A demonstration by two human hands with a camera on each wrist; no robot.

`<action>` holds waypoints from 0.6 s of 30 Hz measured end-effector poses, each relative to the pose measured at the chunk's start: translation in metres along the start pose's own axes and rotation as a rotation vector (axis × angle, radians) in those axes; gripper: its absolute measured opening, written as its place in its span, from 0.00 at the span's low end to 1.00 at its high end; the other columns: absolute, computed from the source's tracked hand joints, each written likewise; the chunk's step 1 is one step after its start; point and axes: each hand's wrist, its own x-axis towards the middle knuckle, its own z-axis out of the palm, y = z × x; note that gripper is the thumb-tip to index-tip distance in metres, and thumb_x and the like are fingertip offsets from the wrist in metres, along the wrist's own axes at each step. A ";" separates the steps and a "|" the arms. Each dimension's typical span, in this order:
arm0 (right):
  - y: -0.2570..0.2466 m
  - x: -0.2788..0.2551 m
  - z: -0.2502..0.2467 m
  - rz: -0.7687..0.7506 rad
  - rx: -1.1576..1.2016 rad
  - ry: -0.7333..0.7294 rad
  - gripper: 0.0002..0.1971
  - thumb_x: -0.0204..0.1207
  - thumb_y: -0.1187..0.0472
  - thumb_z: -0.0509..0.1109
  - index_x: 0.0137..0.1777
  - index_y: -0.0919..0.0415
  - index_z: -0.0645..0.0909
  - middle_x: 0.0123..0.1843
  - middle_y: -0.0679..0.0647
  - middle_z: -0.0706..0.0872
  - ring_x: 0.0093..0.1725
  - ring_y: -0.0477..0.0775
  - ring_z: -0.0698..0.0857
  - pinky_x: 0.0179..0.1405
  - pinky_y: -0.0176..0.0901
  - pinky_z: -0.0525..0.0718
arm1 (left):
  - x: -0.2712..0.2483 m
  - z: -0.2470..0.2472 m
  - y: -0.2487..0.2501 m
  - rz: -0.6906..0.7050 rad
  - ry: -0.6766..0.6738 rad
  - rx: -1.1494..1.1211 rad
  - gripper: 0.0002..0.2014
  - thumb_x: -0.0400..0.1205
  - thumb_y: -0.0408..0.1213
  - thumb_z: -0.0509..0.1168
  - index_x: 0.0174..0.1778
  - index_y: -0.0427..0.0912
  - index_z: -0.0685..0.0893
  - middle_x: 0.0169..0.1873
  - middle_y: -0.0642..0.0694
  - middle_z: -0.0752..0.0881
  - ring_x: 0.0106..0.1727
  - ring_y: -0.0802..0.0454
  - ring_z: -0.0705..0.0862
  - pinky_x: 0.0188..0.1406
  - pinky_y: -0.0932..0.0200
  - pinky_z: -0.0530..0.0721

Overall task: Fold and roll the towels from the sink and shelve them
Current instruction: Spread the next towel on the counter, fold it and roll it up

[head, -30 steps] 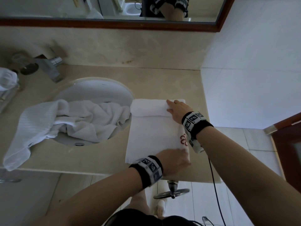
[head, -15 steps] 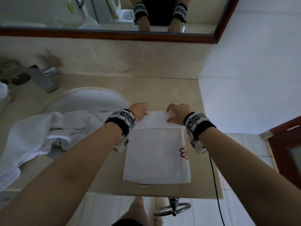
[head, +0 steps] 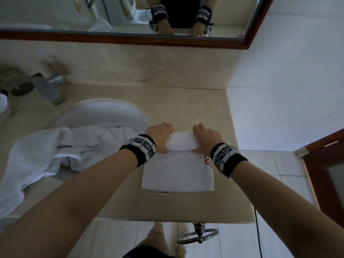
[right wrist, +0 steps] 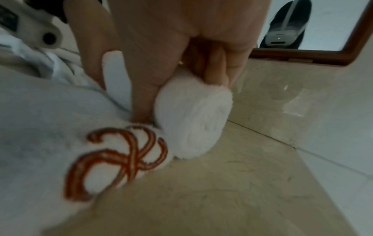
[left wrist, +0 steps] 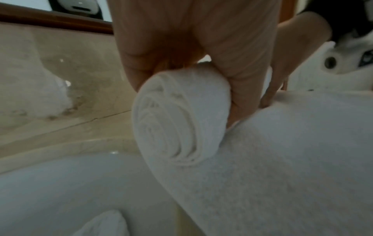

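A white towel [head: 176,174] with a red embroidered logo [right wrist: 121,159] lies folded on the beige counter [head: 186,101], right of the sink. Its far end is rolled into a thick roll [head: 181,141]. My left hand [head: 160,135] grips the roll's left end [left wrist: 177,119], fingers curled over the top and thumb underneath. My right hand [head: 205,136] grips the right end [right wrist: 193,121] the same way. A second white towel [head: 55,155] lies crumpled, hanging out of the sink [head: 104,112] over the counter's front edge.
A chrome tap [head: 48,88] stands behind the sink at the left. A wood-framed mirror [head: 130,39] runs along the back wall. A white tiled wall [head: 288,90] closes the counter's right side, and a brown door [head: 327,174] stands at the far right.
My left hand left the towel's near edge and joined my right at the far end. Both hands have rolled the towel toward me, so the roll is thicker and the flat part shorter.
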 end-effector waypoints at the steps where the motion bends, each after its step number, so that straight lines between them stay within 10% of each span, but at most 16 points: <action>1: 0.002 -0.004 0.003 -0.001 0.033 -0.029 0.31 0.67 0.43 0.77 0.62 0.60 0.69 0.56 0.55 0.75 0.51 0.62 0.84 0.41 0.50 0.78 | -0.002 0.006 0.002 0.017 0.011 0.013 0.31 0.67 0.48 0.77 0.60 0.42 0.70 0.55 0.44 0.76 0.50 0.43 0.81 0.45 0.50 0.80; 6: 0.024 -0.014 -0.013 0.034 0.482 -0.136 0.33 0.76 0.51 0.72 0.79 0.54 0.66 0.57 0.54 0.86 0.43 0.54 0.85 0.44 0.39 0.79 | -0.010 -0.007 -0.006 -0.032 -0.027 -0.439 0.23 0.71 0.54 0.75 0.54 0.42 0.82 0.44 0.49 0.82 0.46 0.49 0.81 0.46 0.57 0.79; 8: 0.026 -0.013 -0.014 0.035 0.394 -0.180 0.29 0.76 0.51 0.72 0.76 0.53 0.73 0.60 0.56 0.86 0.54 0.55 0.85 0.52 0.38 0.78 | -0.011 -0.012 -0.011 -0.060 -0.040 -0.513 0.22 0.71 0.49 0.77 0.56 0.44 0.84 0.43 0.50 0.84 0.46 0.51 0.82 0.42 0.62 0.79; 14: 0.025 -0.018 -0.006 0.051 0.314 -0.290 0.36 0.72 0.44 0.74 0.77 0.57 0.71 0.77 0.54 0.72 0.76 0.57 0.70 0.75 0.48 0.68 | -0.013 -0.005 -0.006 -0.022 -0.222 -0.350 0.34 0.73 0.49 0.75 0.75 0.44 0.74 0.72 0.46 0.75 0.73 0.45 0.73 0.71 0.54 0.70; 18: 0.019 -0.029 0.004 0.028 0.340 -0.357 0.28 0.69 0.42 0.75 0.62 0.60 0.81 0.59 0.55 0.85 0.53 0.54 0.81 0.51 0.44 0.78 | -0.020 0.003 0.002 0.030 -0.240 -0.356 0.27 0.70 0.46 0.78 0.63 0.41 0.83 0.59 0.45 0.84 0.60 0.46 0.82 0.55 0.57 0.78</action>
